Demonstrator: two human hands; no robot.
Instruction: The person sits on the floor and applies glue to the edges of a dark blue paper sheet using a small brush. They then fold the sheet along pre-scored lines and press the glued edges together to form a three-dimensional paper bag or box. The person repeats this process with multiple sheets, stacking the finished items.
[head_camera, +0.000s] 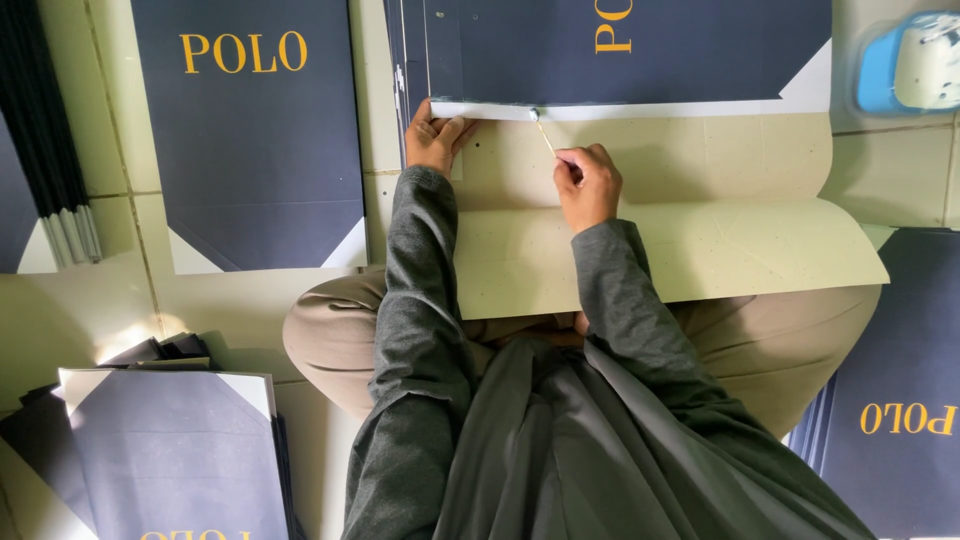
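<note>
My left hand (433, 137) presses flat on the left end of a pale white strip (660, 109) that runs along the edge of a dark navy printed sheet (620, 50). In my right hand (588, 183) I pinch a thin stick (545, 135), its tip touching the white strip near the middle. Beneath both hands a cream sheet (700, 220) curves over my lap. I sit cross-legged on the floor in grey sleeves.
More navy sheets with gold lettering lie at upper left (250, 130), lower left in a stack (170, 450) and lower right (890, 410). A bundle of folded dark sheets (45, 130) stands at far left. A blue and white container (910, 65) sits at upper right on the tiled floor.
</note>
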